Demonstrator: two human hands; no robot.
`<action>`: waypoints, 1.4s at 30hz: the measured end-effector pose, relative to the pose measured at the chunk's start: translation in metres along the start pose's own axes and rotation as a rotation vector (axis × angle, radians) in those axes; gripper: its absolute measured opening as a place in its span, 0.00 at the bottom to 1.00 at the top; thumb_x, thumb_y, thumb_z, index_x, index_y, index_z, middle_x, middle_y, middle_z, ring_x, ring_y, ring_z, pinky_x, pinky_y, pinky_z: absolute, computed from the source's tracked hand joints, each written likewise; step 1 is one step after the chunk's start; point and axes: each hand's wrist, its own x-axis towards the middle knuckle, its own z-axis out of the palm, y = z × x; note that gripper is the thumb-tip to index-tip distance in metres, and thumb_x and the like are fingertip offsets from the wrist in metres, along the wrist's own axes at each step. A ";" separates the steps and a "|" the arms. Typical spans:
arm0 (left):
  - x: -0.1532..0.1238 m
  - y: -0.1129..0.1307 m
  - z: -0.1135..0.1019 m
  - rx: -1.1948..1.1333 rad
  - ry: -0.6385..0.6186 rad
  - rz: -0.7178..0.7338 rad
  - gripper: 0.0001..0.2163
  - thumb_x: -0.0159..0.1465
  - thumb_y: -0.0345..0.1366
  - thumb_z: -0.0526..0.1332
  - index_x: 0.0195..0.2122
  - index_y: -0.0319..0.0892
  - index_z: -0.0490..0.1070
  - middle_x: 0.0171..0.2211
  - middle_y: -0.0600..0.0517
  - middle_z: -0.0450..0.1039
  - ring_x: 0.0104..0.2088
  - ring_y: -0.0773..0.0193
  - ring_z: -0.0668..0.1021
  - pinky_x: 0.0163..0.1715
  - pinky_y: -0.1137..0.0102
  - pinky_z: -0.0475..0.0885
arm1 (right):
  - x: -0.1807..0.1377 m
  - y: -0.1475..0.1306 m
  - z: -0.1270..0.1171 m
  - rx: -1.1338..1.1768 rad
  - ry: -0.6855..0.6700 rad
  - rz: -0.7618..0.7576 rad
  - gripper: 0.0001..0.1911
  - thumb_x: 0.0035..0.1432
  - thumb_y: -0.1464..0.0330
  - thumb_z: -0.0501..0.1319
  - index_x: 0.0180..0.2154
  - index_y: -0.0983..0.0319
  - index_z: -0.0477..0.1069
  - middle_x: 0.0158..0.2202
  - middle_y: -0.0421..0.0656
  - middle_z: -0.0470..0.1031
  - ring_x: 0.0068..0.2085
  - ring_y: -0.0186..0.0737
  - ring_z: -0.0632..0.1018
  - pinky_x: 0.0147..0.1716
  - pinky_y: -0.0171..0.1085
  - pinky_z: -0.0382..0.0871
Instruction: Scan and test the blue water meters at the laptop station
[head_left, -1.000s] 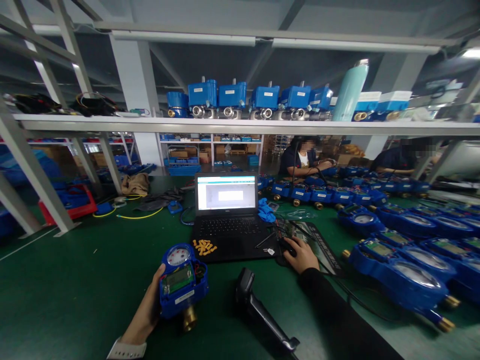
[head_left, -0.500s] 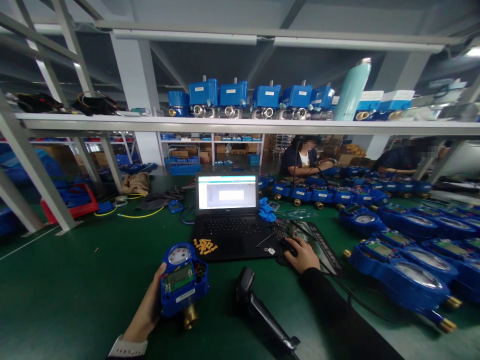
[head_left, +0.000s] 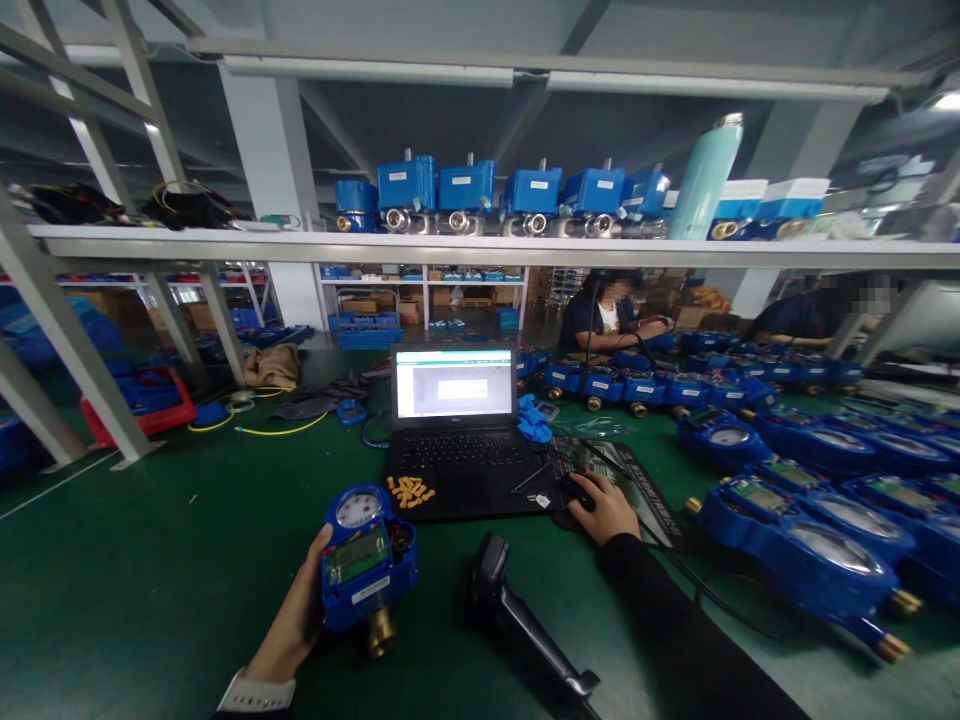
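My left hand [head_left: 294, 620] grips a blue water meter [head_left: 366, 560] with a round dial, a small green display and a brass fitting at its bottom, standing on the green table. My right hand [head_left: 609, 508] rests over a black computer mouse [head_left: 576, 490] on a dark mouse pad [head_left: 645, 490] to the right of an open black laptop [head_left: 456, 430]. The laptop screen shows a white window. A black handheld scanner [head_left: 517, 618] lies on the table between my two arms.
Small orange pieces [head_left: 409, 491] sit on the laptop's left corner. Several blue meters [head_left: 795, 540] fill the table's right side. A shelf [head_left: 480, 248] overhead carries blue valve units and a teal bottle [head_left: 702, 180]. Two people sit at the far side. Yellow cable [head_left: 277, 432] lies far left.
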 end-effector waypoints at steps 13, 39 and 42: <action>0.004 -0.001 -0.005 0.009 -0.033 0.006 0.34 0.62 0.48 0.60 0.66 0.42 0.52 0.49 0.39 0.77 0.42 0.48 0.81 0.48 0.52 0.74 | 0.000 -0.005 -0.004 -0.010 -0.036 0.010 0.22 0.56 0.62 0.58 0.53 0.52 0.73 0.57 0.44 0.70 0.52 0.50 0.73 0.47 0.45 0.72; 0.006 -0.007 0.000 -0.058 -0.131 0.081 0.26 0.64 0.47 0.57 0.60 0.37 0.61 0.47 0.39 0.78 0.44 0.51 0.81 0.50 0.56 0.74 | 0.018 -0.064 -0.031 0.223 0.203 -0.222 0.18 0.57 0.60 0.54 0.41 0.62 0.77 0.44 0.50 0.77 0.48 0.49 0.74 0.51 0.49 0.68; 0.004 -0.007 0.002 -0.076 -0.141 0.083 0.24 0.65 0.46 0.57 0.59 0.38 0.63 0.48 0.40 0.77 0.46 0.52 0.80 0.53 0.57 0.72 | 0.025 -0.137 -0.045 0.314 -0.142 -0.439 0.14 0.59 0.65 0.54 0.40 0.60 0.77 0.40 0.46 0.77 0.45 0.42 0.75 0.48 0.42 0.69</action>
